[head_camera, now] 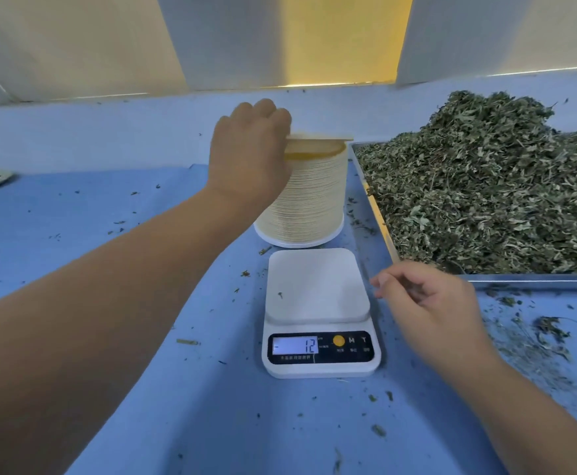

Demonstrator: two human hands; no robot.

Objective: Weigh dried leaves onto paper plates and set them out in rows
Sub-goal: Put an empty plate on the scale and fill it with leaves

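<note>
Left grip (251, 145) reaches forward, fingers curled closed; right grip (427, 299) hovers low, loosely curled.

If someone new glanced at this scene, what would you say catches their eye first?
Probably the big heap of dried leaves filling the metal tray on the right. Next, the tall stack of paper plates at centre, where the left hand lifts the top plate. In front sits the white scale, platform bare, display reading minus 12.
</note>
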